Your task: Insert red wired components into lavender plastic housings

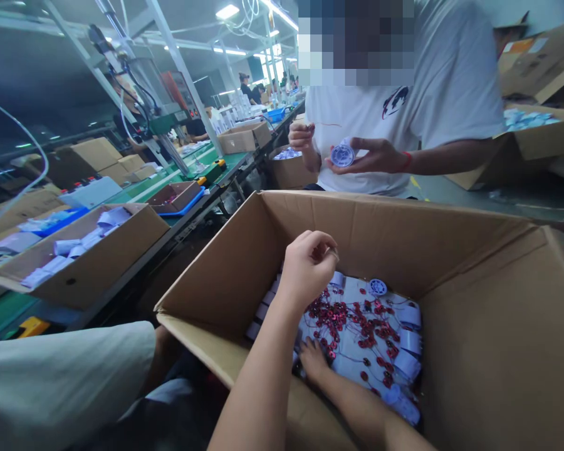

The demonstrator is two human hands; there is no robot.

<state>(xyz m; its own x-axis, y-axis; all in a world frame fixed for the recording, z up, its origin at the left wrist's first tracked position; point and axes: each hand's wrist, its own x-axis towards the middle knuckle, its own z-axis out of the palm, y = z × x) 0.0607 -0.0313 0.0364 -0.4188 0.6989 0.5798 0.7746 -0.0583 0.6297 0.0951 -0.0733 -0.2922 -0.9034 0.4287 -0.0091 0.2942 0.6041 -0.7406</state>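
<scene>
My left hand [310, 266] is raised over the box, its fingers curled in a pinch. A small bit shows at the fingertips, too small to name. Lower down, inside the deep cardboard box [489, 338], my right hand [314, 362] lies with fingers spread beside small red discs [333, 316] that have thin wires. White sheeting lies under the discs. Light-purple plastic cylinders [410, 341] line the box's right side, and more stand along its left side, partly behind my left arm. One round ribbed piece [377, 287] faces up near the far wall.
Across the box a person in a white shirt [371, 113] holds a round purple part [342, 155] and a thin wire. At left, a green conveyor line [235, 164] carries a carton of purple cylinders [79, 250] and a small box [173, 197]. Another person's leg [70, 376] is at lower left.
</scene>
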